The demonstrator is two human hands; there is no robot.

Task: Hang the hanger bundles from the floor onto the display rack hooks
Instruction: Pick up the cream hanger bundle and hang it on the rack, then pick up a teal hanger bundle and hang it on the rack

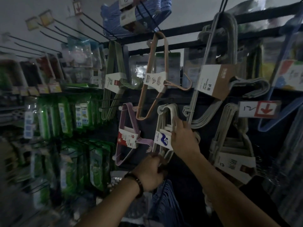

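Note:
A white hanger bundle (164, 128) with a blue-and-white label hangs from a hook on the dark display rack (180, 32). My right hand (184, 140) is against its right side, fingers around the bundle near the label. Below it, my left hand (151, 172), with a bead bracelet on the wrist, is curled at the bundle's lower corner; what it grips is hard to see. A blue hanger bundle (165, 200) lies low under my left hand.
A purple bundle (127, 136) hangs just left of the white one, an orange bundle (153, 79) above, grey bundles (211, 74) to the right. A price tag with a red arrow (259, 109) juts out at right. Green packaged goods (65, 118) fill the left shelves.

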